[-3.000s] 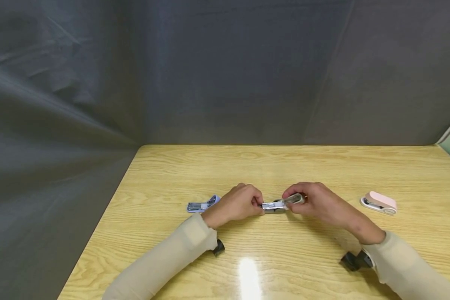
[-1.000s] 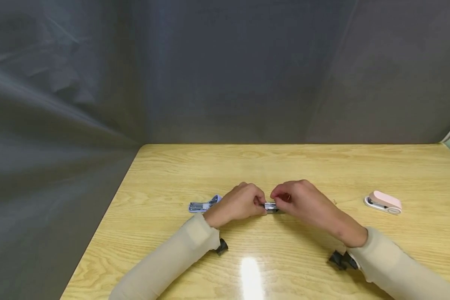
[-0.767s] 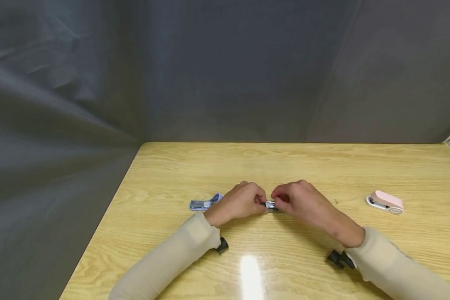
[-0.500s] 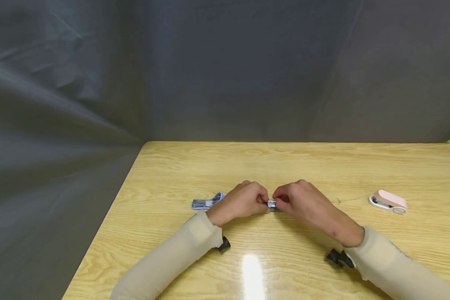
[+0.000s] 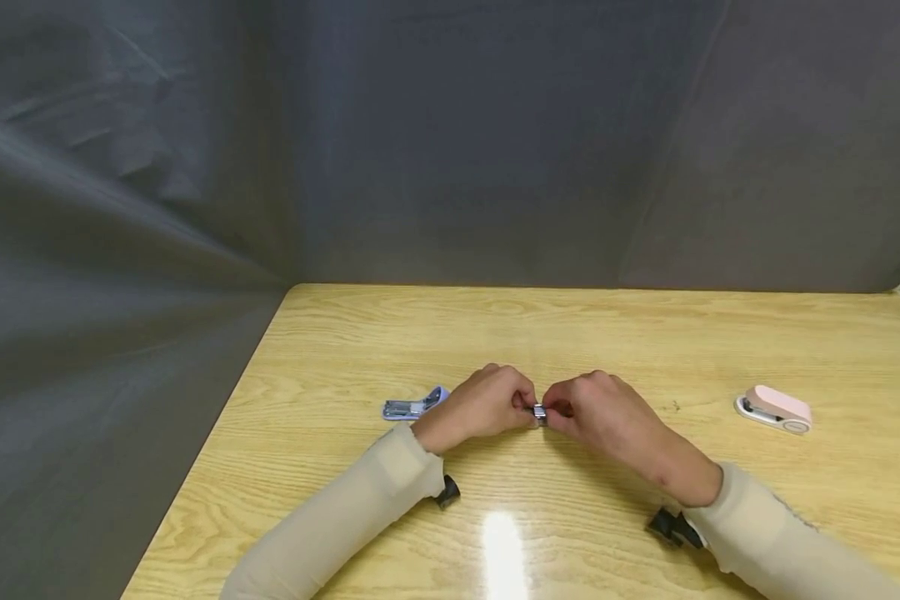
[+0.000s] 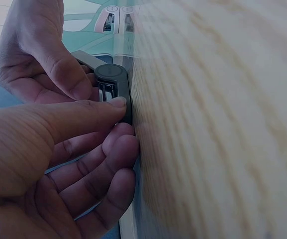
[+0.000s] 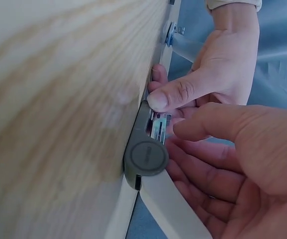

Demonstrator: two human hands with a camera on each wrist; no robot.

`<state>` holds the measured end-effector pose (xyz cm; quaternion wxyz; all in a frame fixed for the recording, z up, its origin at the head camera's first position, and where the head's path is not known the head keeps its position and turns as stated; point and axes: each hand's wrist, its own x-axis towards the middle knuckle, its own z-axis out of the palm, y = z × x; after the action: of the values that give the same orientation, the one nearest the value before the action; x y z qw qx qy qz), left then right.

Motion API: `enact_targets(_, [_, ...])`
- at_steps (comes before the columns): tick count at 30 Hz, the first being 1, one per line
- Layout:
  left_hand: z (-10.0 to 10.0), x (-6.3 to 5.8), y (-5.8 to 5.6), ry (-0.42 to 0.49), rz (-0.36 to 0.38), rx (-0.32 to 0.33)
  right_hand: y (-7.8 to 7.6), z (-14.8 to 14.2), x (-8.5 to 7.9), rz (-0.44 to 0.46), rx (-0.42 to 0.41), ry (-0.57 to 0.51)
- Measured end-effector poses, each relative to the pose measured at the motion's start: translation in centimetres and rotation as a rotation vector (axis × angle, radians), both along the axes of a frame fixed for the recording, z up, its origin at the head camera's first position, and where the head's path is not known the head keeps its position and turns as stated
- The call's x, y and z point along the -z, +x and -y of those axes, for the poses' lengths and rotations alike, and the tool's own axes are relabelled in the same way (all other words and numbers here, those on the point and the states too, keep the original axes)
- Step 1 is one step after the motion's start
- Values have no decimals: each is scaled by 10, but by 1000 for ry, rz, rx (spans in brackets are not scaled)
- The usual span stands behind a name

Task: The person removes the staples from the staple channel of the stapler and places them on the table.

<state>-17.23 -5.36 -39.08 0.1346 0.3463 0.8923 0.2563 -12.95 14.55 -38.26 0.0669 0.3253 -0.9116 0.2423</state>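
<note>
A grey stapler (image 7: 147, 157) sits low at the table surface between both hands. Its pale top cover (image 7: 172, 209) is swung back, leaving the metal staple magazine (image 7: 159, 127) bare. My left hand (image 5: 483, 402) pinches the front end of its base, thumb on top. From the other side, my right hand (image 5: 607, 423) pinches at the magazine, its thumb against the metal. Only a short bit of shiny metal shows between the fingertips in the head view; most of the stapler is hidden behind the right hand there.
A blue stapler (image 5: 408, 409), also swung open, lies left of the hands, partly behind the left wrist. To the right stands a closed pink-and-white stapler (image 5: 776, 408). Small dark specks lie near the right hand. A dark curtain (image 5: 495, 150) borders the wooden table (image 5: 390, 333).
Three seconds ago the right hand was around the raised cover; it has since shifted left to the magazine. Just now it has closed in further towards the left hand, which keeps its pinch.
</note>
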Motion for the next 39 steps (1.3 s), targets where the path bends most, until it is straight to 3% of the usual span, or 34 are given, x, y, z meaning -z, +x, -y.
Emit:
enact_targets(10, [1, -1, 0, 16, 14, 0, 1, 3, -2, -4, 36, 18])
enact_targets(23, [3, 1, 1, 31, 19, -3, 2, 1, 3, 13, 42, -69])
enact_targets(30, [1, 0, 2, 20, 2, -1, 2, 1, 5, -8, 97, -44])
enact_targets(39, [0, 0, 3, 29, 8, -6, 0, 4, 6, 35, 110, -23])
